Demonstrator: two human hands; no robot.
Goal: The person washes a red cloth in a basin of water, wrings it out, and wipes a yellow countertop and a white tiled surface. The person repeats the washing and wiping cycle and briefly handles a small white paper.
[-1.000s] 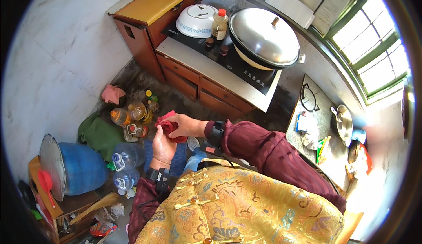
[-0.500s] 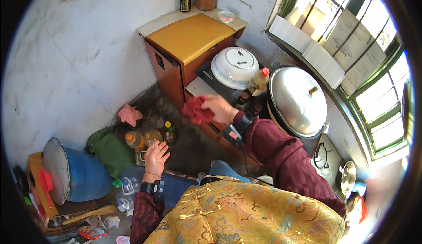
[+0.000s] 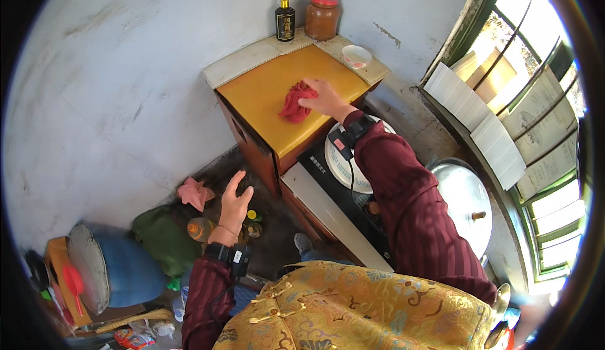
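A bunched red cloth [image 3: 296, 103] rests on the yellow top of a brown wooden cabinet [image 3: 258, 101]. My right hand [image 3: 324, 100] is closed around the cloth's right side and presses it against that surface. Below my right forearm, a white basin [image 3: 339, 161] sits upside down on a black cooktop [image 3: 321, 168], partly covered by the sleeve. My left hand [image 3: 234, 206] hangs over the floor to the left, empty, its fingers apart. Bottles stand on the floor beneath it, among them an orange-tinted one [image 3: 200, 229].
A black bottle [image 3: 285, 22], a red-lidded jar [image 3: 322, 19] and a small bowl [image 3: 357, 56] line the cabinet's back ledge. To the right is a large pot lid [image 3: 463, 202] below a barred window. A blue barrel [image 3: 129, 268] and green sack [image 3: 165, 236] occupy the left.
My right hand has carried the red cloth up from beside the cabinet's front onto its yellow top. My left hand has risen slightly. The view has shifted too.
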